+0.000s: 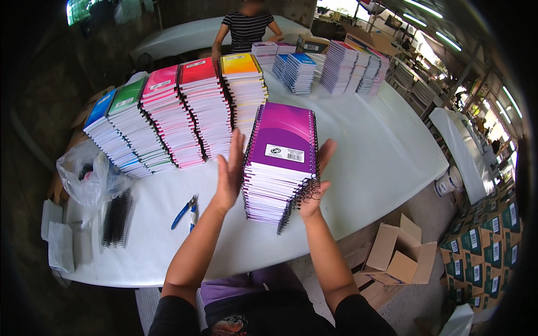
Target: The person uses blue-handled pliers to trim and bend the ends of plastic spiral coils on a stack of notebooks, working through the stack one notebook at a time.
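Observation:
A tall stack of purple spiral notebooks [280,162] stands on the white table [381,151] right in front of me. My left hand [230,173] is held flat beside the stack's left side, fingers apart, slightly off it. My right hand [315,185] is pressed against the stack's right side by the black wire spirals, fingers spread upward. A loose black spiral [286,215] hangs at the stack's lower right corner.
Rows of stacked notebooks in blue, green, pink, red and yellow [174,112] stand to the left. Blue-handled pliers [185,213], loose black spirals [115,218] and a plastic bag [87,173] lie left. A person in a striped shirt [246,28] works at the far end. Cardboard boxes [398,255] sit right.

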Motion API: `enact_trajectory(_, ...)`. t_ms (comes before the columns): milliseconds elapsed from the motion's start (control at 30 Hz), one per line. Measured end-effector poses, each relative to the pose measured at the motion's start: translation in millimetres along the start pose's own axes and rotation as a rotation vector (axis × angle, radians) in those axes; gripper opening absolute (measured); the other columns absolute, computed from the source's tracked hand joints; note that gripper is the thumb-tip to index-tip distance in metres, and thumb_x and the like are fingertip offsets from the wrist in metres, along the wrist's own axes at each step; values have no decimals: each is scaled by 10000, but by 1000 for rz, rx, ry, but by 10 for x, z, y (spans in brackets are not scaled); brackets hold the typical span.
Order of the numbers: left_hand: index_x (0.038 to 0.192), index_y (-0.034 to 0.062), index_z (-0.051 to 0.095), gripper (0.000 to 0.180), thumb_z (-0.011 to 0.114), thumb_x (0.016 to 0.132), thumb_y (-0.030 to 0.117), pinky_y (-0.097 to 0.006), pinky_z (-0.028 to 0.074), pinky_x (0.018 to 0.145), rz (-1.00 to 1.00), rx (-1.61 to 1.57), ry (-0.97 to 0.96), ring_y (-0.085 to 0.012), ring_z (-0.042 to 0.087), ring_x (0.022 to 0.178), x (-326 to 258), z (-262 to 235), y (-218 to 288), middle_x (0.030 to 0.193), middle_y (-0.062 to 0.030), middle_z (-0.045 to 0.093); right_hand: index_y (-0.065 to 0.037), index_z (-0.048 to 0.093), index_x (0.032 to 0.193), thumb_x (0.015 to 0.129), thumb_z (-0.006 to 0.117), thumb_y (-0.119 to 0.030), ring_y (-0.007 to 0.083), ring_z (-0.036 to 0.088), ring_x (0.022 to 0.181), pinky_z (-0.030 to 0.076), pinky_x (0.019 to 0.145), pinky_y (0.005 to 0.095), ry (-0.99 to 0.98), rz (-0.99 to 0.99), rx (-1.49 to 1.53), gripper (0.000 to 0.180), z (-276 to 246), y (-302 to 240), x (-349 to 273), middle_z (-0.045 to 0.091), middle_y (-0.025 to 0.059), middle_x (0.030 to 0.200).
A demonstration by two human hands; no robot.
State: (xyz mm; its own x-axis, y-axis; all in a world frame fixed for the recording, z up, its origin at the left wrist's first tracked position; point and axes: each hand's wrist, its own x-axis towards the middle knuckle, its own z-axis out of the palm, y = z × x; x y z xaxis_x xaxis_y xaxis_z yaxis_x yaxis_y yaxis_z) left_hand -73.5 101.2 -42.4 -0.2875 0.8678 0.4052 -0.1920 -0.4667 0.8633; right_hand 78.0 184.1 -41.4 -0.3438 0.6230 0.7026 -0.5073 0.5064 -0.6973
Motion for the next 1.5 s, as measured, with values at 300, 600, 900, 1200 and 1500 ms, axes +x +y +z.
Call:
enact_trajectory(300,1493,126,-42,963,31,803,794,-398,-14,1142,157,30,13,-290,13,1434,172,149,531,1553,-161,-5,-22,-187,1433,803,167,-806,257,-169,1410,-99,1126,429,-39,-126,-63,1066,71,-303,333,-201,158,1524)
enact_trajectory(600,1450,-30,181,1065,236,797,810,-414,149,1136,381,300,64,-302,234,1386,268,402,436,1487,-207,253,18,16,1469,852,242,-724,288,4,1432,8,1143,403,-39,-147,-69,991,-63,-211,524,27,187,1544)
enact_trajectory(900,1303,-64,450,724,428,918,548,-388,296,1075,415,561,292,-265,449,1245,180,426,525,1361,-182,461,-5,608,825,987,422,-394,85,518,729,431,701,256,130,181,159,460,128,-81,925,594,12,756)
enact_trajectory(1200,1378,-31,349,674,355,961,498,-395,231,1105,402,568,392,-274,333,1329,104,360,522,1434,-177,353,-4,626,990,964,362,-522,113,524,809,419,783,295,64,299,218,583,-75,223,1003,612,38,860)
enact_trajectory(1500,1487,60,40,694,231,988,504,-399,28,1149,-243,141,599,-283,54,1432,-1308,179,-391,1554,-148,13,-20,383,1389,805,275,-804,235,376,1310,276,1077,420,-479,1126,407,983,-706,1438,296,427,121,1413)
